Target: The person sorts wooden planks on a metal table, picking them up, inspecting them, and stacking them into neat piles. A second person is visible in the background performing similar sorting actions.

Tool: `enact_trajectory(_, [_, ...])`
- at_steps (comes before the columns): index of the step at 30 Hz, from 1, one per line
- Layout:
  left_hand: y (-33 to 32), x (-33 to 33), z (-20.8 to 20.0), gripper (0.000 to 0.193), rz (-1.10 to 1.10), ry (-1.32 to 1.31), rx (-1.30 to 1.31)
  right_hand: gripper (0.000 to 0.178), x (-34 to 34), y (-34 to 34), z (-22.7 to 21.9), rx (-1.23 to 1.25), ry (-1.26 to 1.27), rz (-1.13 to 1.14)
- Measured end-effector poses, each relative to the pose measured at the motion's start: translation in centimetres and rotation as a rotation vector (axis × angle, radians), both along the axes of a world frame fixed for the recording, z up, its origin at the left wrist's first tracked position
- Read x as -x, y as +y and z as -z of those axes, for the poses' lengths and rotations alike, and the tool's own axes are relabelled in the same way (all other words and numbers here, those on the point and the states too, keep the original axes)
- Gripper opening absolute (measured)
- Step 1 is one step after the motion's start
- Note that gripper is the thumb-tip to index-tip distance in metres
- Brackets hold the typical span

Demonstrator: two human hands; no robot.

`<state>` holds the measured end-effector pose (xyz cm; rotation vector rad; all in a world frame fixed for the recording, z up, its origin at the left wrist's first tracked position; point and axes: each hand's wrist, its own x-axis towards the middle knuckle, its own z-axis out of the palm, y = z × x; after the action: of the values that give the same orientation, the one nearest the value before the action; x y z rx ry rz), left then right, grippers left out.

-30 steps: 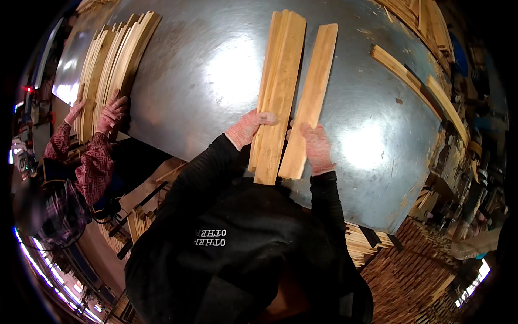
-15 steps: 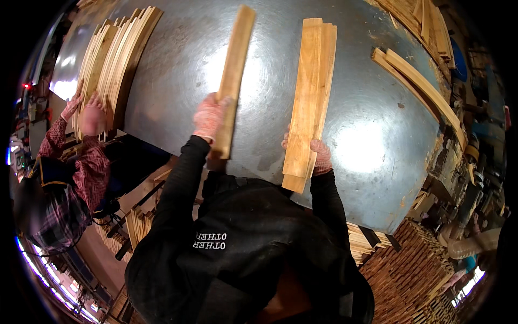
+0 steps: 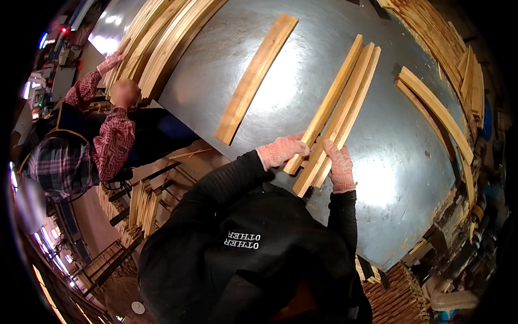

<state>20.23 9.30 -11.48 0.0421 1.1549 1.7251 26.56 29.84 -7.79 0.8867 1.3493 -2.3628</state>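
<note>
Above the metal table (image 3: 186, 94), the person's left hand (image 3: 281, 150) is closed round one wooden strip (image 3: 326, 102), the right hand (image 3: 340, 166) grips a pair of strips (image 3: 338, 114) just beside it, fingers apparently hidden underneath, and a single board (image 3: 256, 79) lies to the left.

The single view comes from the left of two fisheye cameras worn side by side on the person's head. It looks steeply down past the black top (image 3: 248, 270), which fills the lower middle, onto the grey metal counter (image 3: 199, 100) ahead, whose edges run aslant. It is near enough that the wooden strips (image 3: 339, 114) show large, right of centre, while a co-worker (image 3: 65, 167) appears smaller at left. Straight edges bow toward the dark, rounded rim.
</note>
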Motion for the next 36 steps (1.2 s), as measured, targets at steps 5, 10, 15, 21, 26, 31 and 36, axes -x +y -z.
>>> enact_trajectory(5, [1.0,0.3,-2.8,0.033,-0.114,-0.348,0.101,0.077,3.3,-1.9,-1.8,-1.031,-0.218,-0.493])
enact_trajectory(10, [-0.2,0.9,-2.4,0.053,-0.042,-0.447,-0.314,0.058,1.5,3.4,-0.7,0.191,0.116,-0.097])
enact_trajectory(15, [0.2,0.5,-1.6,0.065,-0.060,-0.487,-0.112,0.062,1.9,-2.2,-4.2,-0.984,0.112,-0.361])
enact_trajectory(21, [1.0,0.9,-3.7,0.078,-0.033,-0.520,-0.251,0.066,1.8,-1.8,0.5,-0.972,0.228,0.138])
enact_trajectory(26, [1.8,0.9,-6.2,0.083,-0.004,-0.459,-0.272,0.054,3.9,0.6,0.1,-0.291,0.225,0.035])
enact_trajectory(31, [0.3,1.3,-9.1,0.084,-0.014,-0.314,-0.070,0.048,9.5,-1.2,0.2,0.300,0.206,0.087])
enact_trajectory(36, [-2.6,2.5,-11.0,0.069,-0.206,0.103,0.216,0.055,16.5,-3.9,-1.7,0.064,0.352,0.051])
